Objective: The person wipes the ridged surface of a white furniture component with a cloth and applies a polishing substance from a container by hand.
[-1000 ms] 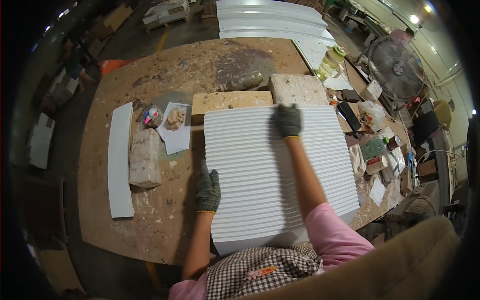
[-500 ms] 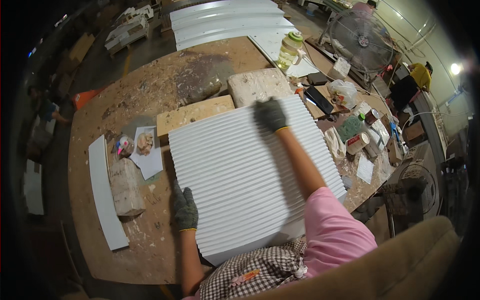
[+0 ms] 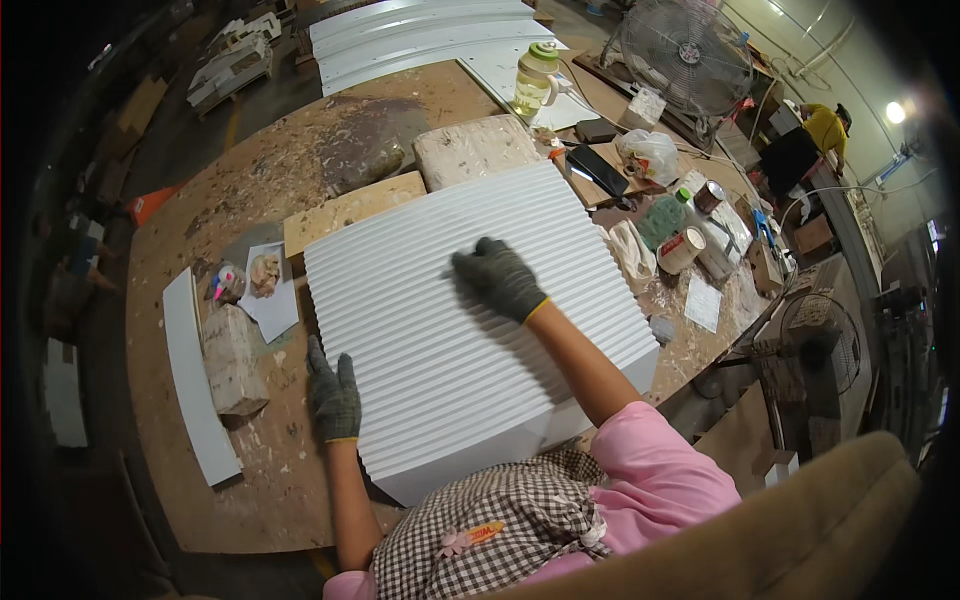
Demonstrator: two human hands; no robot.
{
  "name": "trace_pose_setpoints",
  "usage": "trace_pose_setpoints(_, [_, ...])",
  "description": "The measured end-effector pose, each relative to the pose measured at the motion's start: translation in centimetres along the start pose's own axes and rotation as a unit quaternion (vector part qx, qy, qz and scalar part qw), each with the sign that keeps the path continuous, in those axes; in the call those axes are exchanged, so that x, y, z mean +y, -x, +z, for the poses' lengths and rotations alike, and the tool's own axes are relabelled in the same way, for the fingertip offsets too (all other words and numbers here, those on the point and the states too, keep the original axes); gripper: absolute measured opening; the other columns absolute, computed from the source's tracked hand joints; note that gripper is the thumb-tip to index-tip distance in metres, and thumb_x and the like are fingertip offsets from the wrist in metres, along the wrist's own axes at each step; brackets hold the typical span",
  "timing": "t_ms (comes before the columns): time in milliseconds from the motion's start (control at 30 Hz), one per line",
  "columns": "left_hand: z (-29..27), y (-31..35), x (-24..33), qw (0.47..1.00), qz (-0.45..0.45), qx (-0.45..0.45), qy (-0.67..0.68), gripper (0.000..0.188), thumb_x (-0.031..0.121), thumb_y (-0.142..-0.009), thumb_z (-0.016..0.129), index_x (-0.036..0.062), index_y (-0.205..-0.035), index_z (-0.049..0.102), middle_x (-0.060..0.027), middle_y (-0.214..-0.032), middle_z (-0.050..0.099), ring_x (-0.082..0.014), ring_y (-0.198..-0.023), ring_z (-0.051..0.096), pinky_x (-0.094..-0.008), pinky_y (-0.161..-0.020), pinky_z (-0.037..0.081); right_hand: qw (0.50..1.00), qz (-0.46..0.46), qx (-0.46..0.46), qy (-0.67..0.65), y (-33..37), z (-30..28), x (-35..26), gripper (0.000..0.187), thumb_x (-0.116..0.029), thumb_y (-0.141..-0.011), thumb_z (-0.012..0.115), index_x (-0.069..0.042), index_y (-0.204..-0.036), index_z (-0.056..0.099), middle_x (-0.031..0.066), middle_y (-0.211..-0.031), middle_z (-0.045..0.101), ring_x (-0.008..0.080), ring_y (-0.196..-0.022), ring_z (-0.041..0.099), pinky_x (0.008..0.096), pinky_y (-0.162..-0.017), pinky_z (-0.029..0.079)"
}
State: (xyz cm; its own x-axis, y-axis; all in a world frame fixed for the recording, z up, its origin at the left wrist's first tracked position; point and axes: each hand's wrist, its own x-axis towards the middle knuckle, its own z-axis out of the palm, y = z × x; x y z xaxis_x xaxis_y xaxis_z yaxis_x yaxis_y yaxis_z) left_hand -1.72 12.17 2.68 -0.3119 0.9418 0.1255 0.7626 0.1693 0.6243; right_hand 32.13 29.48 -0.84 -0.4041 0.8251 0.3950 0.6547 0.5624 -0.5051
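A white ridged panel [image 3: 440, 370] lies in front of me, its grooves running across from left to right. Its far edge is raised against blocks. My left hand [image 3: 335, 395], in a dark grey knit glove, rests along the panel's left edge with fingers stretched and thumb apart. Over the middle of the ridges is my right hand [image 3: 497, 280], gloved the same way. Its fingers are curled together, pointing left; whatever they may hold is hidden or too small to name.
Behind the panel sit a yellowish block [image 3: 350, 210] and a whitish wrapped block [image 3: 475, 152]. A white strip [image 3: 195, 375] and another block [image 3: 232, 360] lie left. To the right are a phone [image 3: 597, 170], cans [image 3: 681, 250] and a bottle [image 3: 536, 80]. A fan [image 3: 685, 55] stands beyond.
My right hand has come from the panel's far edge back toward me, to the middle of the ridges. My left hand stays at the left edge. The whole view has shifted slightly.
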Motion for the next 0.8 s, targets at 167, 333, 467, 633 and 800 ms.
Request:
trace_pose_setpoints(167, [-3.8, 6.8, 2.0, 0.996, 0.083, -0.033, 0.006, 0.065, 0.033, -0.105, 0.057, -0.0008, -0.156, 0.035, -0.0275, -0.158, 0.041, -0.0417, -0.146, 0.041, -0.0467, -0.121, 0.035, 0.944, 0.287, 0.164, 0.016, 4.0, -12.7, 9.7, 0.026, -0.029, -0.095, 0.069, -0.004, -0.093, 0.073, 0.0189, -0.082, 0.072, 0.0318, -0.073, 0.070, 0.0434, -0.070, 0.055])
trace_pose_setpoints(333, [-3.0, 12.1, 5.0, 0.959, 0.247, -0.090, -0.103, 0.073, 0.045, -0.099, 0.064, 0.0013, -0.154, 0.043, -0.0258, -0.159, 0.041, -0.0414, -0.150, 0.036, -0.0557, -0.124, 0.028, 0.957, 0.216, 0.160, 0.108, 4.9, -14.9, 8.2, 0.027, -0.030, -0.091, 0.072, -0.007, -0.104, 0.077, 0.0208, -0.086, 0.070, 0.0358, -0.081, 0.067, 0.0444, -0.077, 0.054])
trace_pose_setpoints(467, [-1.3, 13.6, 6.4, 0.933, 0.322, -0.109, -0.118, 0.082, 0.054, -0.093, 0.068, 0.0016, -0.152, 0.046, -0.0262, -0.160, 0.039, -0.0442, -0.150, 0.034, -0.0633, -0.124, 0.023, 0.989, 0.100, 0.083, -0.067, 6.8, -9.4, 4.7, 0.020, -0.025, -0.089, 0.077, -0.009, -0.102, 0.077, 0.0162, -0.079, 0.063, 0.0310, -0.075, 0.062, 0.0404, -0.074, 0.051])
trace_pose_setpoints(633, [-0.4, 13.9, 5.1, 0.931, 0.319, -0.109, -0.138, 0.085, 0.056, -0.092, 0.068, 0.0004, -0.153, 0.045, -0.0256, -0.161, 0.038, -0.0443, -0.150, 0.034, -0.0632, -0.124, 0.022, 0.952, 0.242, 0.147, 0.117, 9.5, -14.8, 10.0, 0.026, -0.026, -0.092, 0.078, -0.006, -0.109, 0.079, 0.0156, -0.077, 0.068, 0.0294, -0.067, 0.064, 0.0402, -0.069, 0.054])
trace_pose_setpoints(800, [0.3, 13.8, 4.0, 0.928, 0.331, -0.080, -0.150, 0.085, 0.055, -0.092, 0.068, 0.0000, -0.152, 0.045, -0.0247, -0.160, 0.041, -0.0428, -0.149, 0.036, -0.0617, -0.123, 0.026, 0.944, 0.146, 0.210, 0.210, 9.2, -15.5, 11.1, 0.029, -0.029, -0.088, 0.081, -0.008, -0.108, 0.080, 0.0146, -0.089, 0.070, 0.0316, -0.087, 0.067, 0.0415, -0.080, 0.053])
